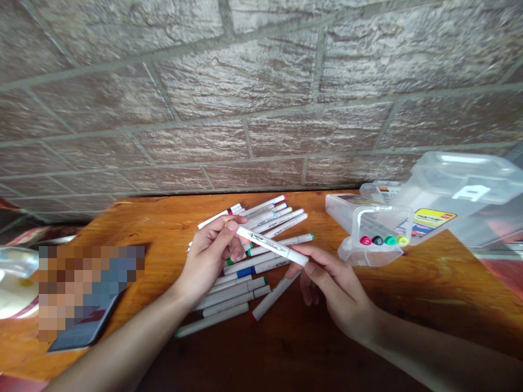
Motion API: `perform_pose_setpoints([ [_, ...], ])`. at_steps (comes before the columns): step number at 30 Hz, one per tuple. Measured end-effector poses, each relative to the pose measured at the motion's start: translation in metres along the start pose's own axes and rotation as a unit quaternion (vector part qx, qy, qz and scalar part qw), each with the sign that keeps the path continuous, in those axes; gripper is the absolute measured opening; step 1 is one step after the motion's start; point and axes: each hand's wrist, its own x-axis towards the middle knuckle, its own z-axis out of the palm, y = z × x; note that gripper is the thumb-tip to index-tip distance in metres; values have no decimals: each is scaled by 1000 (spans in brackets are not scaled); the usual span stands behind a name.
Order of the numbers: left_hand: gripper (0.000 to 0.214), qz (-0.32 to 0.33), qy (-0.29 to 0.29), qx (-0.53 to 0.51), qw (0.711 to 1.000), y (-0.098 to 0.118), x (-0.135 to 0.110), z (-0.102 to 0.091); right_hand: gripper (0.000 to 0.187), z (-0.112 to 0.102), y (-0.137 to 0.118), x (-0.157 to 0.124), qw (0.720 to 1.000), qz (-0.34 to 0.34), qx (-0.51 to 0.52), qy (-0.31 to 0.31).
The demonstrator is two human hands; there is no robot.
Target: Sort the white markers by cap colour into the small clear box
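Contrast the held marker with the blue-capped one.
The held marker is raised between left hand and right hand; the blue-capped marker lies on the table. The held marker's visible cap is white, the blue-capped marker's cap blue. Both have pale barrels with dark print.

Likely a home: varnished wooden table [163, 218] against a stone-block wall [241, 81].

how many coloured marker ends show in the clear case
4. They line up in the clear case, from picture left to right: the pinkish-red end, the dark end, the green end, the yellow end. More may be hidden behind.
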Motion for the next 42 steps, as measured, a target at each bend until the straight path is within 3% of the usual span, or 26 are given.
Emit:
perform_pose_setpoints([
  [13,25,19,-17,-20,999,3,-1,3,30,-1,-4,1,995,31,-65,-62],
  [21,19,28,-70,3,997,2,-4,-1,29,-2,-1,1,992,39,-96,-76],
  [33,18,37,-122,71,989,7,-11,7,28,1,-1,2,997,40,-54,-23],
  [37,20,36,-124,77,989,7,-10,7,32,1,3,1,998,48,-44,12],
  [42,22,47,-120,81,988,7,-10,7,28,1,4,3,998,41,-55,9],
])
